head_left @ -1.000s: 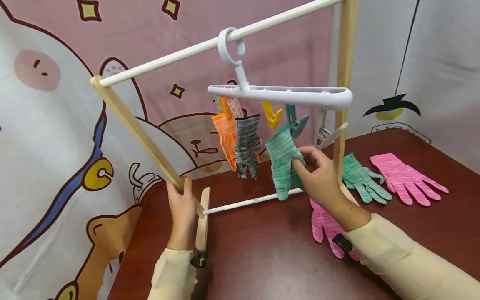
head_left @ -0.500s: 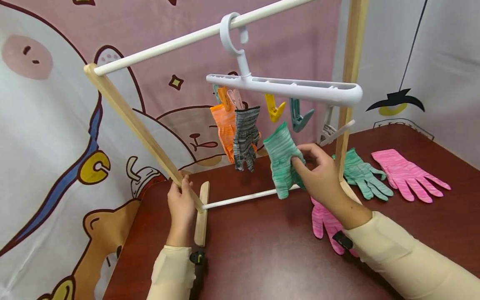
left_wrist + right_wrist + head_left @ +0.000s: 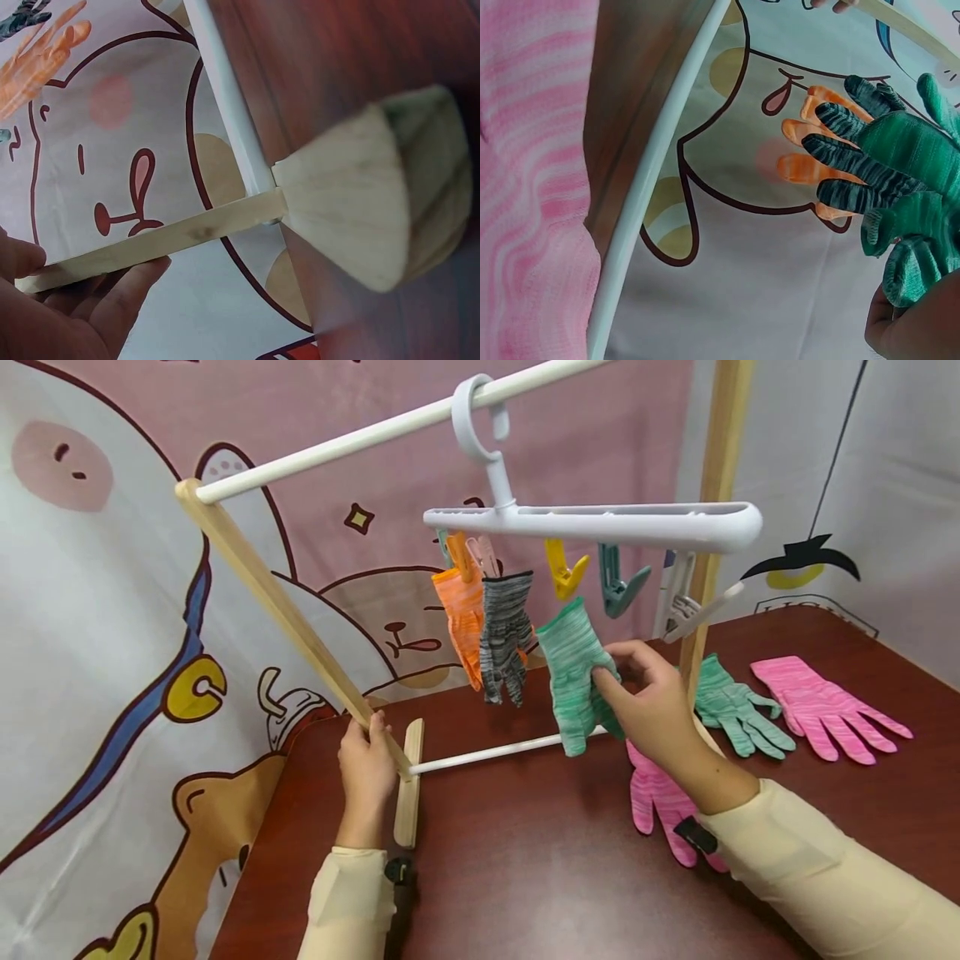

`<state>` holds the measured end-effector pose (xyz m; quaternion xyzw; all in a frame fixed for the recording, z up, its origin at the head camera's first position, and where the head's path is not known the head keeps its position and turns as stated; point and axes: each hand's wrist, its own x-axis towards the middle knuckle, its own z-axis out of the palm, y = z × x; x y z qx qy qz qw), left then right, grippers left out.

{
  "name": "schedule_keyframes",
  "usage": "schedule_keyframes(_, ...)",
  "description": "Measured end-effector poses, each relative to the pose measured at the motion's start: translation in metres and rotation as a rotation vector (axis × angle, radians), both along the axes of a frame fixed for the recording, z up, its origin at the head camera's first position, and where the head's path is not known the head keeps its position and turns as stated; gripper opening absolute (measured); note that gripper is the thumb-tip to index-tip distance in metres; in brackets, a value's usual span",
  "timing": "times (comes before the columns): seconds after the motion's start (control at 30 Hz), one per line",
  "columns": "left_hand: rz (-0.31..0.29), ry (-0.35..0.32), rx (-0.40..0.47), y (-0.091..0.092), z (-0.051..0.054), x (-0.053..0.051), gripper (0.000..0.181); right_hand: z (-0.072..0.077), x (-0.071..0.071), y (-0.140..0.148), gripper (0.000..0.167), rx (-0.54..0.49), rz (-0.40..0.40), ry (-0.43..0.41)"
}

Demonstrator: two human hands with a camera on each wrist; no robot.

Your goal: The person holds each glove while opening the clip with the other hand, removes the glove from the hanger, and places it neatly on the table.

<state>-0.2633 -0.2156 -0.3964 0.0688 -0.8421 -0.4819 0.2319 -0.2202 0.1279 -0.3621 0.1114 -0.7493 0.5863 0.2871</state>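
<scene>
My right hand (image 3: 656, 706) pinches a green striped glove (image 3: 573, 668) by its side, thumb in front, with the cuff up. The glove hangs just below a yellow clothespin (image 3: 564, 575) and a dark teal clothespin (image 3: 618, 587), apart from both. These clothespins belong to a white hanger (image 3: 600, 524) hooked on the white top rod (image 3: 360, 439). An orange glove (image 3: 459, 610) and a grey-black glove (image 3: 504, 631) hang clipped at its far end. My left hand (image 3: 367, 768) holds the lower part of the rack's left wooden post (image 3: 273, 597); fingers and thumb touch it in the left wrist view.
A grey-white clothespin (image 3: 684, 610) hangs at the hanger's near end. On the dark red table (image 3: 510, 860) lie another green glove (image 3: 742, 710), a pink glove (image 3: 828, 710), and a second pink glove (image 3: 663, 802) partly beneath my right arm. The right post (image 3: 716, 485) stands behind my right hand.
The teal clothespin, which overlapped the green glove's cuff one second ago, now stands clear of it to the right. Both hands keep their holds. The head view has shifted slightly.
</scene>
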Motion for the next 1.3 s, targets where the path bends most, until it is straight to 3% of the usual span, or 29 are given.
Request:
schedule_keyframes(0.3,-0.007,-0.017,-0.001,-0.0004,0.0015,0.0000,0.035,0.0045,0.0029,0.0012,0.018,0.038,-0.010,-0.029)
schedule_keyframes(0.6,-0.019,-0.018,-0.010,-0.0010,0.0019,0.0001,0.037,0.0051,0.0061,-0.0003,0.014,0.072,0.052,-0.051)
schedule_keyframes(0.93,-0.024,0.001,0.005,-0.0009,0.0033,-0.0004,0.036,0.0045,0.0043,-0.0026,0.015,0.229,0.095,-0.009)
schedule_keyframes(1.3,-0.020,-0.006,0.009,-0.0006,0.0025,-0.0001,0.035,0.0000,0.0042,-0.0037,0.013,0.285,0.147,-0.129)
